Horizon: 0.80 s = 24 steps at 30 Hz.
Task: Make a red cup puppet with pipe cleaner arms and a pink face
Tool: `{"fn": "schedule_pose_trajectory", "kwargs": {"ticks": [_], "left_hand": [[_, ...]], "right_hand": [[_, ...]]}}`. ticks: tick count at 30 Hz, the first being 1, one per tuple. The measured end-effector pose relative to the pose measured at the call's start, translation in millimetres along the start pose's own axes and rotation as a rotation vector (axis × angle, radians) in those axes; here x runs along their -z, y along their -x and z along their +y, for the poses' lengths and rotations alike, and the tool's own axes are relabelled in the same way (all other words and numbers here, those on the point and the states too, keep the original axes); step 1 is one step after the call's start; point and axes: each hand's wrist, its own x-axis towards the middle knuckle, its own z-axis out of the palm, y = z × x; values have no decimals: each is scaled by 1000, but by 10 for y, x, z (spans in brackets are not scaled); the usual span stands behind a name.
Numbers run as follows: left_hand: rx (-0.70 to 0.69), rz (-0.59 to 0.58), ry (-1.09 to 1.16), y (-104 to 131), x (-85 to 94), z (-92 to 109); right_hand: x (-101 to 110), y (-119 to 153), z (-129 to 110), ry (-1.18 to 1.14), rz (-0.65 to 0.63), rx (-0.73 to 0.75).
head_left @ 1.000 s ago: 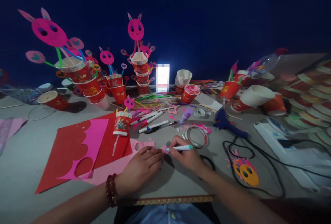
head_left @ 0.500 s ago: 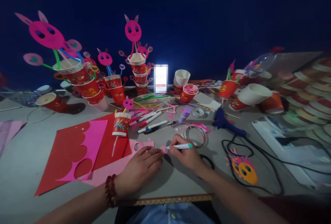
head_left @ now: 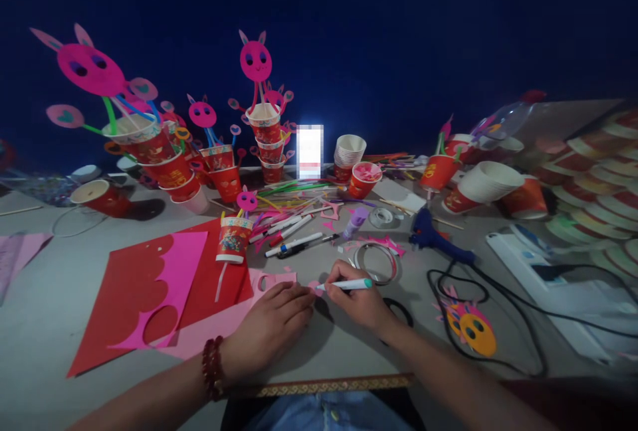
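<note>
My right hand (head_left: 356, 298) grips a white marker (head_left: 353, 283) with a green end, its tip pointing left. That tip meets a small pink paper piece (head_left: 315, 286) on the table. My left hand (head_left: 282, 315) lies flat, palm down, with its fingers stretched out and their tips at the edge of the same piece. Under and beside the left hand is a light pink paper sheet (head_left: 214, 328) with a cut-out hole. Farther left lie red paper (head_left: 109, 311) and a bright pink sheet with round cut-outs (head_left: 185, 271).
A decorated paper cup (head_left: 234, 240) stands beyond my left hand. Markers (head_left: 294, 244), a purple glue stick (head_left: 355, 222) and a tape roll (head_left: 376, 263) lie ahead. On the right are a blue glue gun (head_left: 438, 238), its black cord and orange paper faces (head_left: 477, 333). Stacked cups line the back.
The marker tip has shifted slightly left across the small pink paper piece, and my right hand moved with it. My left hand stays in place.
</note>
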Motion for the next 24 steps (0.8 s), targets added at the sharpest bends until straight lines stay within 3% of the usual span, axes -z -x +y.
{"fn": "schedule_pose_trajectory", "kwargs": {"ticks": [6,24], "left_hand": [[7,1,-7,-4,11,-5],[-1,27,-16,-8,-2,-2]], "right_hand": [[4,-8,-8,44,-58,13],[-24,-5,50,65,-70,19]]}}
